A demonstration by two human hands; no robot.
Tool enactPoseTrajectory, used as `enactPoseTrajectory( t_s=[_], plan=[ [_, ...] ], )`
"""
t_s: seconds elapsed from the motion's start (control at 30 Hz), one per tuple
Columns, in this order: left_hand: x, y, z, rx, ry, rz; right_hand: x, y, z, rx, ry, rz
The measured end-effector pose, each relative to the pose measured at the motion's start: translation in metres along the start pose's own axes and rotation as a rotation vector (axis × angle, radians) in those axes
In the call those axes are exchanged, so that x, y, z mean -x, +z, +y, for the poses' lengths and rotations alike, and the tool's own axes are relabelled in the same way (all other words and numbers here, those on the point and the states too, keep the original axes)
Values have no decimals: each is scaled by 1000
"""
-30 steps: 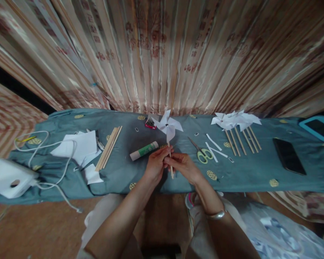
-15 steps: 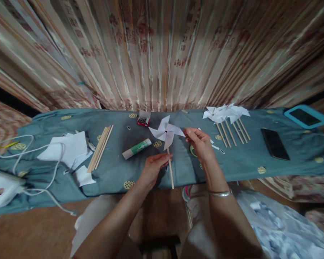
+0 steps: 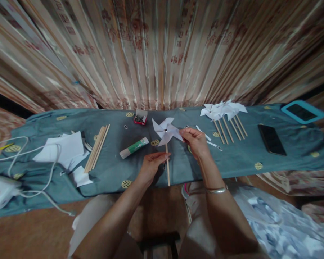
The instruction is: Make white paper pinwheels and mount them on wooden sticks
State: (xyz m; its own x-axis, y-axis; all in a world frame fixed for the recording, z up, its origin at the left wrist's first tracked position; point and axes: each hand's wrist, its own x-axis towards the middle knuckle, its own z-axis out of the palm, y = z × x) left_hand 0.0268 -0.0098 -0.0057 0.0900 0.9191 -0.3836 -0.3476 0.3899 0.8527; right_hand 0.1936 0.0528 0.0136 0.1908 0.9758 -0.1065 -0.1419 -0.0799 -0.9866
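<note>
A white paper pinwheel with a dark pin head at its centre stands upright on a wooden stick over the cloth. My left hand is closed, pinching the stick between thumb and fingers below the blades. At the right-hand blade, my right hand has its thumb and forefinger closed on the paper tip. A green and white glue stick lies to the left of my left hand. Behind it sits a small open red box of dark pins.
Finished pinwheels lie at the back right, near a black phone and a blue-framed tablet. Leftward are loose wooden sticks, white paper sheets and a white device with a cable. Paper strips lie behind my right hand.
The pinwheel's blades have turned on the stick. My right fingers still touch a blade tip, and my left hand keeps its pinch. The view has shifted slightly.
</note>
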Motion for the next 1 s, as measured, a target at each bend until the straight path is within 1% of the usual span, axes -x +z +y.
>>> enactPoseTrajectory(
  t_s=[0.13, 0.4, 0.8, 1.0],
  plan=[
    [-1, 0, 3, -23, 29, 23, 2, 3, 1, -1, -20, -20],
    [-3, -1, 8, 0, 62, 43, 6, 11, 1, 11, 15, -50],
    [-6, -4, 8, -2, 91, 71, 14, 25, 0, -109, 77, -93],
    [-8, -5, 6, -2, 92, 75, 18, 29, -2, -169, 127, -87]
  ],
)
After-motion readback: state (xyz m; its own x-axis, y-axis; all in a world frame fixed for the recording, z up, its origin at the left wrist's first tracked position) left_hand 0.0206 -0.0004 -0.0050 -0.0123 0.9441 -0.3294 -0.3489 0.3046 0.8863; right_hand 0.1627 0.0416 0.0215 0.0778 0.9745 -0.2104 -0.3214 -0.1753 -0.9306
